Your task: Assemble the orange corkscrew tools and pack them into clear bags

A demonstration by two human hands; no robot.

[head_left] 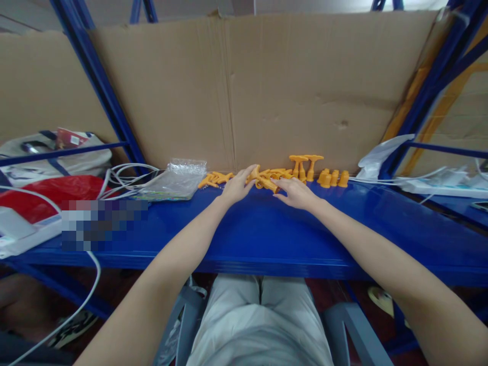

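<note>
An orange T-shaped plastic piece [268, 184] lies slanted between my hands, close to the back of the blue table. My left hand [237, 187] is closed on its wide end, with the fingertips at the crosspiece. At the other end of the stem, my right hand [297, 193] has its thumb and fingers around the tip. Behind and between the hands lies a pile of similar orange parts [282, 173], partly covered by the fingers. More orange pieces [216, 179] lie left of my left hand. Upright T-shaped pieces [313, 166] stand beyond my right hand.
Several orange cup-like parts [334, 178] stand at the back right. A clear plastic bag [175, 180] and white cables [124, 178] lie at the left. A cardboard sheet [267, 91] rises behind the blue table [244, 234], between blue posts.
</note>
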